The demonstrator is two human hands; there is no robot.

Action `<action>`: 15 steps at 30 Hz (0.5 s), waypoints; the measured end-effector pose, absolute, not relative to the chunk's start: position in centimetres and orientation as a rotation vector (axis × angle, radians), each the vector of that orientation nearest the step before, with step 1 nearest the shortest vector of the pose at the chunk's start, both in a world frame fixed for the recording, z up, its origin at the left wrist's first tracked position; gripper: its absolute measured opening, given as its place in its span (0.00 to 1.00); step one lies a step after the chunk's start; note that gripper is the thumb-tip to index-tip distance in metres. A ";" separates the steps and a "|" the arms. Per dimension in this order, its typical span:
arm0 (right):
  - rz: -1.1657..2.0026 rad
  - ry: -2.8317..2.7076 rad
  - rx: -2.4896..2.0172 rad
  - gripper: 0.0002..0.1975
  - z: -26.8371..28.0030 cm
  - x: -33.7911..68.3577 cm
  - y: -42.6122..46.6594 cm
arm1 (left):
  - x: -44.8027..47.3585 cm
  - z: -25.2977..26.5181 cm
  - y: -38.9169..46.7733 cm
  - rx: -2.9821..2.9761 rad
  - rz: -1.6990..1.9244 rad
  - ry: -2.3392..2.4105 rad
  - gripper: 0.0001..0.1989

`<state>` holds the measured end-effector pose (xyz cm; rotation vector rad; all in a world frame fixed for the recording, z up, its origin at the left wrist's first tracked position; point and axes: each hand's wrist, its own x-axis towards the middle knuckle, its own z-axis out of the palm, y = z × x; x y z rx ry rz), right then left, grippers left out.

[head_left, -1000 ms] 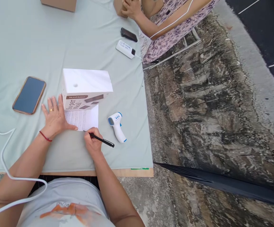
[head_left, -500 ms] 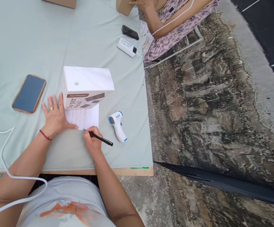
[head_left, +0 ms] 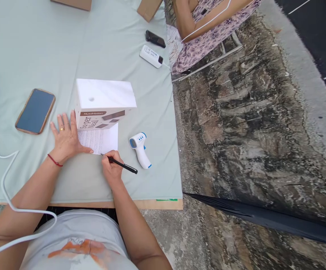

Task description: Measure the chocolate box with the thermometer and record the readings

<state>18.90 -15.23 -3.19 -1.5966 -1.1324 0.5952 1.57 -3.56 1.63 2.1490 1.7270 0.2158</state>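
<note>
A sheet of white paper [head_left: 110, 139] covered partly in rows of small handwriting lies on the table, its far part hidden behind a white box [head_left: 106, 93] printed "NutriMotion Super Meal". My left hand [head_left: 67, 137] lies flat with fingers spread, the thumb on the paper's near left edge and the fingertips beside the box. In my right hand [head_left: 112, 168] is a black pen [head_left: 126, 167], its tip at the paper's near edge. Just right of that hand lies a white and blue infrared thermometer [head_left: 140, 150].
A smartphone [head_left: 35, 111] lies left of my left hand. Toward the far right edge are a white device [head_left: 150, 56], a black device [head_left: 155, 38] and a cardboard box [head_left: 148, 9] near another person's arm [head_left: 185, 22]. A white cable [head_left: 6, 187] crosses my left forearm.
My right hand and the pen have shifted slightly to the right along the paper. The other person's hand has moved out of sight from the cardboard box, which has shifted slightly.
</note>
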 end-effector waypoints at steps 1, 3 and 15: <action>0.592 -1.133 -1.598 0.06 -3.2 18.9 -15.2 | 1.6 1.6 -3.6 2.150 0.210 1.726 0.90; 0.587 -1.137 -1.603 0.06 -3.2 18.8 -15.2 | 1.5 1.6 -3.5 2.152 0.195 1.725 0.90; 0.588 -1.094 -1.625 0.06 -3.5 18.7 -15.3 | 1.5 1.7 -3.5 2.138 0.202 1.721 0.90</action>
